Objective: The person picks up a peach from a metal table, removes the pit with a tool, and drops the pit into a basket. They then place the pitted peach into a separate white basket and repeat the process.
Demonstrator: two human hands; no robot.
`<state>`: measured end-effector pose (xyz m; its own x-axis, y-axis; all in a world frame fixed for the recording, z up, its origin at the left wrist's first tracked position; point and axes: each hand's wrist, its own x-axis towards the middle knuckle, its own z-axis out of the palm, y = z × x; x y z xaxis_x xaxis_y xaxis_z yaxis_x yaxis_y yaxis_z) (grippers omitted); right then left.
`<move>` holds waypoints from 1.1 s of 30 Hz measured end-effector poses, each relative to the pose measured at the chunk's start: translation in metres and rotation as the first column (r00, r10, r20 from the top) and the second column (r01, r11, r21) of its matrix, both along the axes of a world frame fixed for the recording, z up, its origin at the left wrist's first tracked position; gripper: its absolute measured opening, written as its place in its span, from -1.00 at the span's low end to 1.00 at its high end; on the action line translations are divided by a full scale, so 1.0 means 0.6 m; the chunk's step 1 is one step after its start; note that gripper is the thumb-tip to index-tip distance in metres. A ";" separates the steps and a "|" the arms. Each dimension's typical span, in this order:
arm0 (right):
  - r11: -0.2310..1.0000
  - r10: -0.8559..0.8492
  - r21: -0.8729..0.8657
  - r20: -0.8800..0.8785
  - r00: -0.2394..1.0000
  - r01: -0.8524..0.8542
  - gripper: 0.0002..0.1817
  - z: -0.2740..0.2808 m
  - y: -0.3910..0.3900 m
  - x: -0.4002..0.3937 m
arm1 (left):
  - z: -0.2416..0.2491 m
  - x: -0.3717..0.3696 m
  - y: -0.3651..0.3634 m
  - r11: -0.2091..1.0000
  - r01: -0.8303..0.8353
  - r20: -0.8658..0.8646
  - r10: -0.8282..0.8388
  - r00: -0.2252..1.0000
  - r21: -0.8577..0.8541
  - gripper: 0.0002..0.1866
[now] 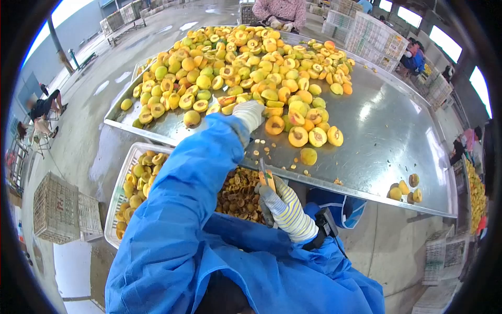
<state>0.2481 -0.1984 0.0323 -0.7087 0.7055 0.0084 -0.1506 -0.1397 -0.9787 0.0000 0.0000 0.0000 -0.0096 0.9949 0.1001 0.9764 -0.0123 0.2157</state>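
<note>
My left hand (248, 114), in a pale glove, reaches into the near edge of a heap of yellow halved fruit (225, 68) on the metal table (381, 136). Its fingers are hidden by the cuff and the fruit. My right hand (282, 206), in a striped glove with grey fingers, is closed round a small tool with an orange handle (267, 179) and a short metal tip, just off the table's near edge. Small fruit bits lie on the metal between my hands.
Below the table edge sit a white crate (112, 220) of fruit halves and a heap of brown pits (238, 196). Several fruit pieces (402, 187) lie at the table's right corner. A person (280, 13) stands across the table. Stacked crates (57, 206) are at left.
</note>
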 end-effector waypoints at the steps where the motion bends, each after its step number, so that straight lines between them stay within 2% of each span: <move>1: 0.999 0.023 -0.031 0.002 1.000 -0.023 -0.56 0.000 0.003 0.003 | 0.018 -0.006 -0.021 1.000 0.022 0.116 -0.023 0.993 0.013 -0.64; 2: 0.997 0.047 -0.068 0.003 0.999 -0.046 -0.57 0.000 0.004 0.004 | 0.033 -0.015 -0.050 0.999 0.042 0.230 -0.046 0.972 0.022 -0.66; 3: 0.989 0.063 -0.134 -0.031 0.997 -0.067 -0.59 0.005 -0.019 0.002 | 0.057 -0.033 -0.108 0.995 0.097 0.273 -0.094 0.957 0.004 -0.67; 4: 0.988 0.085 -0.129 -0.004 0.996 -0.085 -0.60 0.012 -0.015 0.009 | 0.108 -0.018 -0.156 0.997 0.017 0.322 0.009 0.947 -0.080 -0.69; 5: 0.987 0.110 -0.124 0.026 0.994 -0.106 -0.61 0.018 -0.011 0.014 | 0.099 -0.037 -0.176 0.998 0.066 0.383 -0.056 0.922 -0.015 -0.71; 6: 0.989 0.111 -0.104 0.021 0.994 -0.108 -0.63 0.022 -0.010 0.014 | 0.118 -0.041 -0.216 0.993 0.107 0.512 -0.068 0.856 -0.047 -0.74; 7: 0.990 0.119 -0.078 0.026 0.993 -0.117 -0.62 0.019 -0.010 0.009 | 0.112 -0.061 -0.247 0.987 0.162 0.552 -0.122 0.825 -0.024 -0.77; 8: 0.991 0.128 -0.051 0.034 0.991 -0.126 -0.61 0.015 -0.011 0.004 | 0.127 -0.059 -0.287 0.988 0.146 0.602 -0.088 0.793 -0.049 -0.77; 9: 0.991 0.134 -0.023 0.045 0.990 -0.134 -0.61 0.013 -0.011 0.000 | 0.117 -0.071 -0.318 0.986 0.114 0.605 -0.016 0.796 -0.124 -0.76; 10: 0.988 0.152 -0.031 0.053 0.987 -0.151 -0.61 0.020 -0.011 -0.001 | 0.119 -0.077 -0.338 0.900 0.181 0.660 0.143 0.738 -0.397 -0.69; 11: 0.991 0.128 0.022 0.028 0.991 -0.129 -0.61 0.018 -0.012 -0.005 | 0.114 -0.078 -0.356 0.915 0.248 0.487 -0.066 0.871 -0.319 -0.61; 12: 0.992 0.105 0.075 0.006 0.994 -0.105 -0.61 0.013 -0.015 -0.008 | 0.107 -0.076 -0.372 0.909 0.331 0.268 -0.263 0.927 -0.254 -0.53; 15: 0.987 0.093 0.127 0.040 0.995 -0.098 -0.64 0.012 -0.016 -0.009 | 0.113 -0.077 -0.335 0.905 0.280 0.269 -0.197 0.943 -0.321 -0.43; 17: 0.988 0.121 0.086 0.117 0.986 -0.131 -0.65 0.026 -0.018 -0.004 | 0.134 -0.064 -0.282 0.945 0.086 0.323 0.022 0.946 -0.315 -0.46; 19: 0.925 0.063 0.365 0.115 0.991 -0.101 -0.67 0.004 -0.015 -0.003 | 0.092 -0.053 -0.205 0.982 -0.021 0.419 0.100 0.903 -0.189 -0.54; 20: 0.937 0.034 0.342 0.121 0.992 -0.074 -0.69 0.002 -0.015 -0.004 | 0.093 -0.029 -0.185 0.987 0.057 0.098 -0.042 0.994 -0.152 -0.50; 21: 0.947 0.006 0.318 0.127 0.992 -0.046 -0.70 -0.002 -0.017 -0.004 | 0.100 -0.009 -0.166 0.986 0.100 -0.251 -0.131 0.959 -0.132 -0.46; 22: 0.952 0.007 0.299 0.187 0.982 -0.064 -0.70 0.005 -0.014 -0.001 | 0.071 -0.003 -0.117 0.988 -0.114 -0.079 0.106 0.991 -0.106 -0.40; 23: 0.969 0.011 0.241 0.163 0.987 -0.050 -0.70 0.005 -0.014 0.000 | 0.033 -0.008 -0.060 0.943 -0.310 0.114 0.323 0.939 -0.118 -0.33; 24: 0.982 0.011 0.183 0.138 0.990 -0.037 -0.69 0.006 -0.013 0.001 | 0.009 -0.011 -0.025 0.941 -0.320 0.132 0.333 0.934 -0.109 -0.28; 25: 0.998 -0.003 0.069 0.027 1.000 0.001 -0.68 -0.004 -0.021 0.003 | -0.002 -0.006 -0.003 0.942 -0.317 0.148 0.331 0.932 -0.109 -0.23; 26: 0.986 0.002 0.169 -0.003 1.000 -0.002 -0.64 -0.038 -0.007 0.002 | 0.007 0.000 0.006 0.940 -0.320 0.151 0.336 0.930 -0.120 -0.25; 27: 0.982 -0.056 0.182 0.075 0.996 0.042 -0.61 -0.004 -0.014 0.007 | 0.010 0.003 0.009 0.936 -0.321 0.143 0.341 0.929 -0.147 -0.26; 28: 0.997 -0.041 0.072 0.081 0.996 0.035 -0.59 0.003 -0.015 0.011 | 0.006 -0.001 0.014 0.944 -0.290 0.158 0.314 0.936 -0.157 -0.27; 29: 0.998 -0.041 0.046 0.091 0.995 0.037 -0.60 -0.008 -0.012 0.014 | -0.008 -0.010 0.024 0.950 -0.262 0.169 0.291 0.942 -0.172 -0.28; 30: 0.999 -0.041 0.019 0.101 0.994 0.039 -0.60 -0.017 -0.009 0.017 | -0.058 -0.027 0.055 0.969 -0.234 0.099 0.241 0.965 -0.079 -0.33; 32: 0.990 -0.107 0.093 0.041 0.993 0.103 -0.63 -0.026 -0.010 0.001 | -0.091 -0.045 0.072 0.990 -0.137 0.167 0.141 0.976 -0.034 -0.45; 33: 0.995 -0.084 0.050 0.055 0.995 0.082 -0.63 -0.020 -0.012 -0.001 | -0.064 -0.023 0.055 0.953 -0.279 0.169 0.296 0.940 -0.118 -0.49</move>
<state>0.2477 -0.2057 0.0203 -0.6481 0.7616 0.0043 -0.1034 -0.0825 -0.9912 -0.0140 0.0332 -0.0383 -0.3060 0.9518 -0.0213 0.8790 0.2910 0.3777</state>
